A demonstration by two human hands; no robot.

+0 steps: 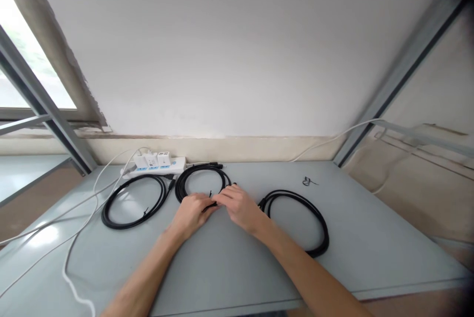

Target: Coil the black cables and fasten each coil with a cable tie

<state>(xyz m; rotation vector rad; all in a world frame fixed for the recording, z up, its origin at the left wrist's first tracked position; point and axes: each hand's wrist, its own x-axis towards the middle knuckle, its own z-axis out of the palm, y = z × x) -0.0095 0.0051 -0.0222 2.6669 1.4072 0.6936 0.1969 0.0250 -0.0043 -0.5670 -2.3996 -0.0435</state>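
Observation:
Three coiled black cables lie on a grey table (229, 262). The middle coil (202, 175) sits in front of me, and both hands meet at its near edge. My left hand (192, 212) has its fingers curled and pinches the coil, where a thin black tie sticks up. My right hand (240, 206) is closed on the same stretch of cable from the right side. The left coil (134, 202) and the right coil (299, 218) lie untouched on either side.
A white power strip (155, 165) with white chargers stands at the back left, white cords (79, 238) trailing over the table's left side. A small black tie (308, 181) lies at the back right. A wall is behind, a window at left.

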